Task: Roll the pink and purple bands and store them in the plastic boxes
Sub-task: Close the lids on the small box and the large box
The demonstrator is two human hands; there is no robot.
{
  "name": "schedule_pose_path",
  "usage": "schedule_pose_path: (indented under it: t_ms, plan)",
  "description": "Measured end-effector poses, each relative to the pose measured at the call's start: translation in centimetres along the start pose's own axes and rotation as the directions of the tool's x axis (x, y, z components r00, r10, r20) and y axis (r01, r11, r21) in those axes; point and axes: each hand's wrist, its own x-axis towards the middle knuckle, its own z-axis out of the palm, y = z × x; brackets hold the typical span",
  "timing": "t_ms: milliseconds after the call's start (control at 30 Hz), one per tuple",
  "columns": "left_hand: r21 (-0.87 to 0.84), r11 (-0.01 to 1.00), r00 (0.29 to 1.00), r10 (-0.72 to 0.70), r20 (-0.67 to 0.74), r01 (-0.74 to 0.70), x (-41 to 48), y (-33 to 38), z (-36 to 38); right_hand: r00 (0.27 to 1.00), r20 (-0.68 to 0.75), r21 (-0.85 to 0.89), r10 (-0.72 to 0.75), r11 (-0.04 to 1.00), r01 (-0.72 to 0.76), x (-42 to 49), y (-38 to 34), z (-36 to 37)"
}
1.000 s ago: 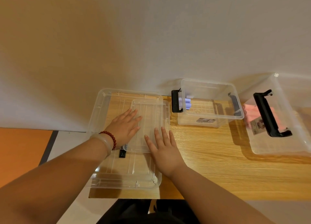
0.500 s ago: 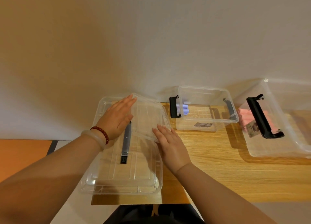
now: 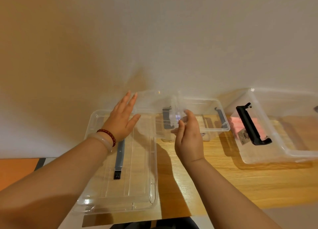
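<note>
A small clear lid [image 3: 154, 108] hangs tilted in the air between my hands, blurred. My left hand [image 3: 120, 120] touches its left edge with straight, spread fingers. My right hand [image 3: 188, 135] stands on its side and pinches the lid's right edge between thumb and fingers. Behind the lid stands the small clear box [image 3: 218, 123], where purple rolls [image 3: 177, 116] show faintly through the plastic. The large clear box [image 3: 268, 153] at the right holds pink bands [image 3: 234, 123] behind its black handle [image 3: 249, 125].
A large clear lid [image 3: 141, 185] with a grey and black handle [image 3: 119, 160] lies flat on the wooden table [image 3: 232, 180] under my left arm. A plain wall rises just behind the boxes. An orange floor [image 3: 15, 170] shows at the lower left.
The small lid lay flat on the large lid under both palms. It has been tipped up, lifted off and carried right toward the small box, my right hand turning onto its side.
</note>
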Motion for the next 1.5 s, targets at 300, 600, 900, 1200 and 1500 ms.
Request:
schedule_pose_path:
  t_ms: [300, 600, 900, 1200, 1500]
  plan:
    - [0.060, 0.998, 0.968, -0.034, 0.249, 0.020, 0.6, 2.3, 3.0, 0.987, -0.082, -0.151, 0.135, 0.978, -0.146, 1.4, 2.4, -1.8]
    - [0.086, 0.994, 0.934, -0.092, 0.345, 0.066, 1.2, 4.8, 4.9, 0.919, -0.108, -0.228, 0.379, 0.891, -0.394, 3.8, 5.4, -3.7]
    - [0.067, 0.994, 0.934, -0.109, 0.340, 0.092, 3.0, 6.6, 6.5, 0.858, -0.074, -0.315, 0.509, 0.804, -0.504, 6.3, 9.5, -5.2]
    - [0.020, 0.991, 0.936, -0.130, 0.328, 0.130, 4.3, 9.1, 8.8, 0.879, -0.018, -0.361, 0.476, 0.817, -0.449, 8.3, 12.7, -6.2]
    - [0.091, 0.985, 0.939, -0.169, 0.299, 0.149, 6.1, 11.3, 10.4, 0.896, 0.130, -0.592, 0.424, 0.758, -0.272, 9.4, 13.4, -6.7]
